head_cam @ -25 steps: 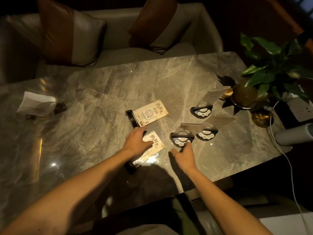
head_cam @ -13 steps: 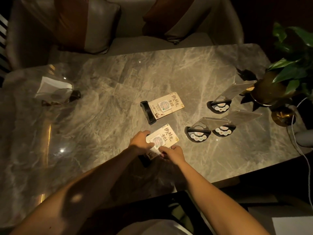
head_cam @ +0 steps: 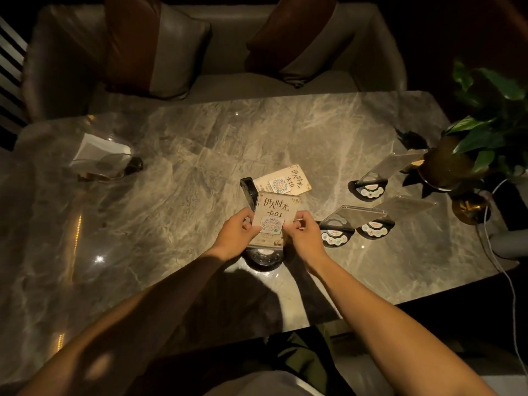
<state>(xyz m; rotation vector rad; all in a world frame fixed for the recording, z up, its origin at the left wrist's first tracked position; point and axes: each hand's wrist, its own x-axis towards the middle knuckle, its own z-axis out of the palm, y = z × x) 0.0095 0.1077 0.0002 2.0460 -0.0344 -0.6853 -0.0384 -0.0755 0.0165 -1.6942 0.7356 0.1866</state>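
A table sign marked 01, a clear panel with a printed card and QR code on a black round base, stands upright near the front of the marble table. My left hand grips its left edge and my right hand pinches its right edge. Just behind it a second sign marked 10 lies flat with its black base to the left. Three more signs with clear panels lie tipped over to the right: one close by, one beside it, one further back.
A potted plant and a small brass dish stand at the table's right edge, with a white cable hanging off it. A napkin holder sits at the left. A sofa with two cushions lies beyond the table.
The 01 sign lay flat under my left hand; my right hand came over to it, and both hands have raised it upright onto its base.
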